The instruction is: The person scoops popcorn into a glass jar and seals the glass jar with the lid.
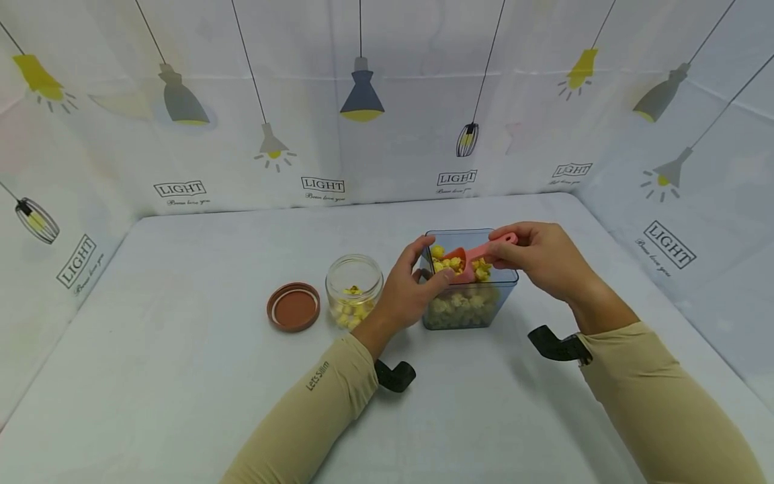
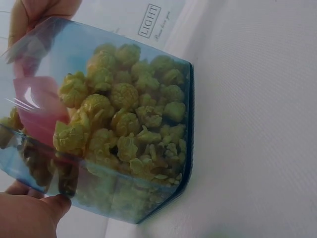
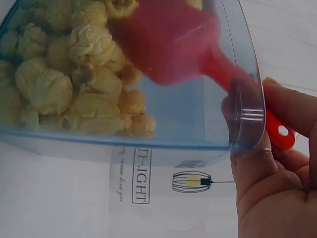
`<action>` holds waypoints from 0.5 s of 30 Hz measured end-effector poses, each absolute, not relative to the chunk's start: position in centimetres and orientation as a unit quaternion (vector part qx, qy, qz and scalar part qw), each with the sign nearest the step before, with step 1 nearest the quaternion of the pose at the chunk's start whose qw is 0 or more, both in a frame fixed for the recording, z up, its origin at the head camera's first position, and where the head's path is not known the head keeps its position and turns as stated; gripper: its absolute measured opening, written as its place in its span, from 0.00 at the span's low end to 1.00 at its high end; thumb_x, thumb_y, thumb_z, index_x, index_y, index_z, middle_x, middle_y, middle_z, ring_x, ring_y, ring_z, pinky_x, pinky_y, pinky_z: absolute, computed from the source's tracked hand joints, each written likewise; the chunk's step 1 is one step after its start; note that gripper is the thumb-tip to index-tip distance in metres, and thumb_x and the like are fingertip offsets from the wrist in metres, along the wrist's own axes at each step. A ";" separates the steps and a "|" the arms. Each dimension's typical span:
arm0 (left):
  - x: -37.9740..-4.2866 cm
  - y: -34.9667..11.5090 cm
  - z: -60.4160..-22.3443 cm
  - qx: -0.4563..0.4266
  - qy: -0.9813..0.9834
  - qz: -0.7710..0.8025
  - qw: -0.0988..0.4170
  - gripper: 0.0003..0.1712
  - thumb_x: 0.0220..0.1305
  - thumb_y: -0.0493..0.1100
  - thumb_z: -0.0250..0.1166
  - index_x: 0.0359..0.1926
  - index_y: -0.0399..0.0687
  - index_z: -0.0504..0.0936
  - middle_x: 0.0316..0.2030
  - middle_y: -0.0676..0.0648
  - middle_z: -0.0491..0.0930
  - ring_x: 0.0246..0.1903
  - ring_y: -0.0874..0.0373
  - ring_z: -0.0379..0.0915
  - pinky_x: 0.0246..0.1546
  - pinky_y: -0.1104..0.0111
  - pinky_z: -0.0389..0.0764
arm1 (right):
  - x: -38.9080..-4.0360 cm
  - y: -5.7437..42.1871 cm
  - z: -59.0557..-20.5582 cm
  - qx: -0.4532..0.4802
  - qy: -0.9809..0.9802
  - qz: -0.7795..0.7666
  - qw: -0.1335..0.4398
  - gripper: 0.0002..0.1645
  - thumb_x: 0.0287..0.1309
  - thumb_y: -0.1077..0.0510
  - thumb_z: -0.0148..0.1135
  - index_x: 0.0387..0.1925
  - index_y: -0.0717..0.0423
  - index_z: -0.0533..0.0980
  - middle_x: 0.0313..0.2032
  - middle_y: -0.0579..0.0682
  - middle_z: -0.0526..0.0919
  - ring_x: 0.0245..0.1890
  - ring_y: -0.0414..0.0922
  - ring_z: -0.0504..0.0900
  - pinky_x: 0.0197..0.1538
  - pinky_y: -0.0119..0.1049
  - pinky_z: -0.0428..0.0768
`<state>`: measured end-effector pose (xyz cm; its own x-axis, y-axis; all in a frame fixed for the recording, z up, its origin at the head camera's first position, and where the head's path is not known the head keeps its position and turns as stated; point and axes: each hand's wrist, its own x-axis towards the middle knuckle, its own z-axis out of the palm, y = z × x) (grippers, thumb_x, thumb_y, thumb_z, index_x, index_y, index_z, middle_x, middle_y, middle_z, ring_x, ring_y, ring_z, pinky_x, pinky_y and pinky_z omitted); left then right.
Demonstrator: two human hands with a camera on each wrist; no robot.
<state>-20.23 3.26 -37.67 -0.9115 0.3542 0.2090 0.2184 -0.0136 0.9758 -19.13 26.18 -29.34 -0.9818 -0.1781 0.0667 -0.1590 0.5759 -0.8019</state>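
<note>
A clear bluish plastic container [image 1: 499,300] with popcorn [image 2: 124,95] in it stands on the table. My left hand [image 1: 404,288] grips its left side, the thumb along the near rim and the fingers toward the far left corner. Between thumb and fingers, my right hand [image 1: 547,261] pinches the handle of a pink scoop [image 1: 480,253] at the container's right rim. The scoop's bowl [image 3: 171,42] is down inside the container among the popcorn, with pieces in and around it.
Left of the container stands a clear jar [image 1: 338,286] with some popcorn at its bottom, close by my left forearm. A brown round lid [image 1: 293,307] lies beside the jar. Behind the white table [image 1: 199,336] hangs a lamp-print cloth [image 1: 399,154].
</note>
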 end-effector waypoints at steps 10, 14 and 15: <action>-20.3 3.3 -37.9 0.207 0.704 0.678 0.050 0.39 0.69 0.48 0.64 0.75 0.48 0.60 0.76 0.52 0.54 0.74 0.58 0.47 0.71 0.59 0.57 | -19.0 26.6 -29.5 -0.118 0.877 -0.466 0.016 0.25 0.69 0.53 0.63 0.54 0.71 0.76 0.41 0.62 0.83 0.38 0.44 0.87 0.44 0.29 0.83; -20.2 3.2 -37.8 0.202 0.704 0.679 0.052 0.38 0.69 0.49 0.64 0.75 0.49 0.60 0.76 0.53 0.53 0.75 0.58 0.45 0.71 0.59 0.57 | -18.9 27.2 -29.4 -0.111 0.862 -0.493 0.023 0.25 0.69 0.56 0.62 0.56 0.74 0.74 0.41 0.57 0.83 0.37 0.41 0.87 0.44 0.30 0.83; -20.2 3.2 -37.8 0.202 0.703 0.680 0.052 0.38 0.69 0.49 0.64 0.75 0.50 0.60 0.76 0.53 0.52 0.75 0.58 0.45 0.71 0.59 0.57 | -18.9 27.3 -29.4 -0.108 0.859 -0.499 0.024 0.25 0.69 0.56 0.62 0.56 0.74 0.74 0.40 0.56 0.84 0.37 0.40 0.87 0.44 0.30 0.83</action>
<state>-20.25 3.25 -37.83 -0.9132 0.3550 0.2003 0.2123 -0.0052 0.9772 -18.92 27.29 -29.41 -0.9755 -0.2097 0.0661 -0.1613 0.4782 -0.8633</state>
